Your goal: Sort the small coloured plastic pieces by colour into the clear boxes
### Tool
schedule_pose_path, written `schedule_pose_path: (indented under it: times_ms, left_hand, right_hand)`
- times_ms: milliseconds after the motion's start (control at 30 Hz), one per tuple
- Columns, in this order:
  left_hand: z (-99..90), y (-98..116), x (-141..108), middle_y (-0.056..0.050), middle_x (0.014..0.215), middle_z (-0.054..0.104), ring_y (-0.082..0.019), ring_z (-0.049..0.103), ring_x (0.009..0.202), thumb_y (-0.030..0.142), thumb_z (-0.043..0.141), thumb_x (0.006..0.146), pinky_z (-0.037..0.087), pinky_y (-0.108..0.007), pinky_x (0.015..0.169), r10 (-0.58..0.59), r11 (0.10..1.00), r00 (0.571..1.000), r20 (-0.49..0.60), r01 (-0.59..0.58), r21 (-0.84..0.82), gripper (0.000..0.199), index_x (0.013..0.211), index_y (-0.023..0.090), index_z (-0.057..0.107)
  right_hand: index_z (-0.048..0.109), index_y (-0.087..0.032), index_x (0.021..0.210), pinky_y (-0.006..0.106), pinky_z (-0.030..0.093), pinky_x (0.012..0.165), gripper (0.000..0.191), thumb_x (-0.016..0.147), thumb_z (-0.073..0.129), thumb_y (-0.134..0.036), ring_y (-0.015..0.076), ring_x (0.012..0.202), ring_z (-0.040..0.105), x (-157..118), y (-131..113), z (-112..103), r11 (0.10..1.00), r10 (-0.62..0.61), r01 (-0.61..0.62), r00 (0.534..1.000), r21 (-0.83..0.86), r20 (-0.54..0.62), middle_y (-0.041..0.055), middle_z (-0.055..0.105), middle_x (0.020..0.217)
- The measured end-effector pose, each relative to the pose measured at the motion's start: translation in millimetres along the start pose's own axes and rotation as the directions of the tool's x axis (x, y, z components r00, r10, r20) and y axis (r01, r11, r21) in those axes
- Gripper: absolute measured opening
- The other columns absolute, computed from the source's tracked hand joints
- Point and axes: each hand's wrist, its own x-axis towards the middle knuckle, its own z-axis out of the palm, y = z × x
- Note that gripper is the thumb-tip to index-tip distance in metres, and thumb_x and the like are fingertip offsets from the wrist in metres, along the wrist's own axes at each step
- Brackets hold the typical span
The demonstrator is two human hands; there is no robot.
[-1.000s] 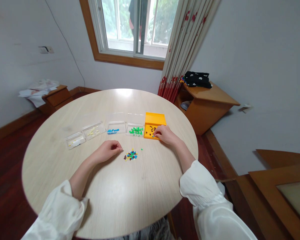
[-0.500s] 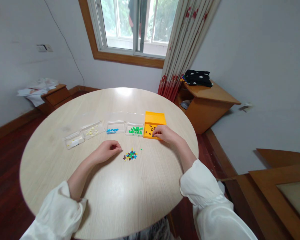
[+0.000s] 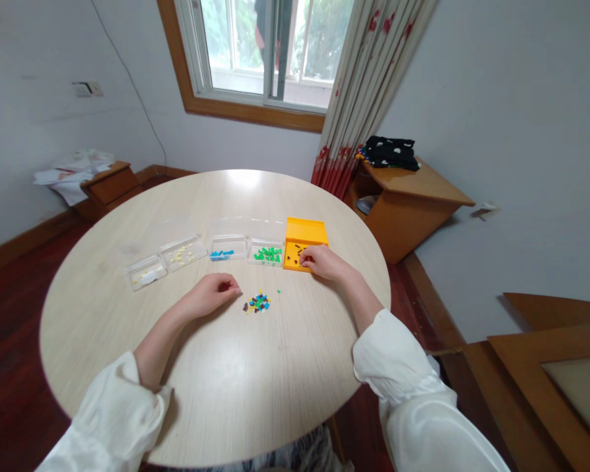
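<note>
Head view: lettering on the boxes is too small to read. The right hand (image 3: 318, 261) is over the yellow box (image 3: 305, 231), fingertips close together above its near compartment, beside dark pieces (image 3: 297, 248); whether they grip anything cannot be told. The left hand (image 3: 215, 292) rests on the bench (image 3: 255, 380), thumb and forefinger nearly together, just left of the mixed pile (image 3: 257, 303). Beyond the hands, left of the yellow box, stand clear boxes of green pieces (image 3: 268, 254), blue pieces (image 3: 221, 254) and pale yellow pieces (image 3: 181, 255).
</note>
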Motion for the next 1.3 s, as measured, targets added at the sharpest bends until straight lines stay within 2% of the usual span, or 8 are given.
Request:
schedule_pose_path:
  times_ms: [200,333,467,533,667,833,1000,1300]
  left_hand:
    - [-1.0,4,0,-0.006,0.071,0.064,-0.018,0.054,0.068,0.047,0.053,0.074,0.04,-0.028,0.064,0.006,1.0,1.0,0.011,-0.006,0.019,0.034,0.07,0.015,0.064]
    - [-1.4,6,0,-0.005,0.07,0.065,-0.018,0.054,0.068,0.046,0.054,0.073,0.041,-0.028,0.064,0.017,1.0,1.0,0.013,-0.018,0.025,0.032,0.069,0.016,0.064]
    - [0.7,6,0,-0.005,0.069,0.065,-0.017,0.054,0.067,0.045,0.054,0.073,0.041,-0.028,0.064,0.018,1.0,1.0,-0.001,-0.018,0.022,0.031,0.068,0.016,0.064]
    - [2.4,5,1,-0.005,0.068,0.063,-0.017,0.053,0.066,0.044,0.054,0.073,0.04,-0.028,0.062,0.018,0.999,1.0,-0.005,-0.018,0.029,0.031,0.068,0.016,0.064]
    - [5.7,3,2,-0.003,0.065,0.06,-0.015,0.05,0.062,0.043,0.054,0.074,0.038,-0.028,0.061,0.032,0.999,0.999,-0.023,-0.032,0.005,0.03,0.069,0.015,0.064]
    - [7.8,4,2,-0.002,0.062,0.057,-0.013,0.046,0.06,0.039,0.055,0.074,0.036,-0.026,0.059,0.015,0.999,0.999,-0.048,-0.016,-0.032,0.026,0.068,0.015,0.063]
    - [9.5,3,3,-0.002,0.063,0.058,-0.013,0.047,0.059,0.037,0.054,0.075,0.036,-0.026,0.058,0.013,1.0,0.998,-0.056,-0.013,-0.009,0.026,0.071,0.014,0.065]
    - [10.7,4,4,-0.001,0.061,0.055,-0.012,0.045,0.059,0.037,0.052,0.076,0.034,-0.025,0.057,0.051,0.999,0.998,-0.037,-0.05,0.015,0.027,0.067,0.014,0.062]
  right_hand:
    - [0.069,-0.015,0.075,0.022,0.041,0.07,0.018,0.081,0.052,-0.011,0.0135,0.074,0.06,-2,1,2,1.0,-0.025,0.025,1.0,-0.004,-0.016,0.0048,0.07,0.081]
    - [0.068,-0.014,0.08,0.024,0.042,0.074,0.018,0.083,0.05,-0.012,0.0146,0.08,0.061,-3,0,4,0.999,0.016,-0.01,0.994,0.05,-0.109,0.0067,0.07,0.087]
    - [0.066,-0.015,0.084,0.024,0.043,0.075,0.014,0.085,0.052,-0.015,0.0138,0.08,0.06,-2,-22,-5,0.988,0.062,-0.024,0.966,0.151,-0.25,0.0057,0.068,0.088]
    - [0.066,-0.016,0.084,0.025,0.043,0.076,0.013,0.084,0.053,-0.017,0.0137,0.081,0.059,5,-44,-10,0.986,0.0,0.046,0.96,0.161,-0.279,0.0048,0.068,0.087]
    - [0.067,-0.015,0.084,0.024,0.042,0.076,0.014,0.085,0.053,-0.016,0.0128,0.08,0.058,32,-92,-9,0.972,-0.141,0.179,0.961,0.15,-0.236,0.0041,0.067,0.085]
    - [0.069,-0.014,0.088,0.024,0.042,0.077,0.017,0.086,0.053,-0.016,0.0137,0.081,0.06,75,-126,14,0.981,-0.16,0.174,0.977,0.092,-0.143,0.0059,0.07,0.086]
    - [0.072,-0.013,0.092,0.026,0.044,0.081,0.022,0.087,0.051,-0.015,0.0179,0.088,0.064,92,-126,31,0.991,-0.125,0.128,0.989,0.029,-0.081,0.0112,0.072,0.095]
    - [0.071,-0.014,0.103,0.027,0.045,0.092,0.03,0.085,0.048,-0.008,0.0186,0.102,0.065,96,-119,30,0.994,-0.09,0.095,0.991,0.049,-0.098,0.011,0.071,0.108]
